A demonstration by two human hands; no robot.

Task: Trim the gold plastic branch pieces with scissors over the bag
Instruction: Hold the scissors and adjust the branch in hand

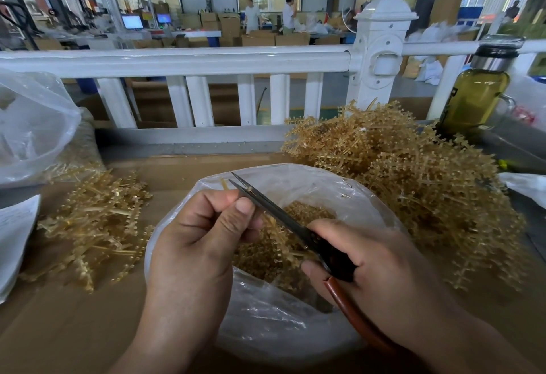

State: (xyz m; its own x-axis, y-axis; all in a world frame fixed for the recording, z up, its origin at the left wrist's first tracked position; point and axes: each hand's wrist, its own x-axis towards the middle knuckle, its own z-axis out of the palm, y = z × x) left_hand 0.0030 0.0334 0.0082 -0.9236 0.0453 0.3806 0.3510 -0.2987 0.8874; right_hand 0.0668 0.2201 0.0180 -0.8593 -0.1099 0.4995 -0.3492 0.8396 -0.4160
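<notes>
Head view. Landmark: clear plastic bag (295,329), mouth open, standing on brown cardboard surface (74,329) directly below the camera.

- Left hand (201,234): over the bag's left rim, fingers curled, thumb and fingers pinching a gold plastic branch piece (225,185). Stem tip sticks up past the knuckles; the rest of the piece hangs below the thumb, over the bag mouth.
- Right hand (375,258): over the bag's right side, wrapped round the handles of dark-bladed steel scissors (277,212). One handle loop is sleeved in reddish-brown tubing.
- Scissor blades angle up and to the left across the bag mouth, tips slightly parted, just beside the held stem tip.
- Inside the bag: layer of small gold trimmed bits (307,211).
- Right of the bag: large tangled heap of gold branches (428,184), touching the bag's edge.
- Left of the bag: smaller flatter pile of gold branches (97,217).
- Beyond the bag: white plastic railing (206,60); far right of it, glass bottle of olive-coloured liquid (475,95).
- Far left: second clear plastic sack (32,125).
</notes>
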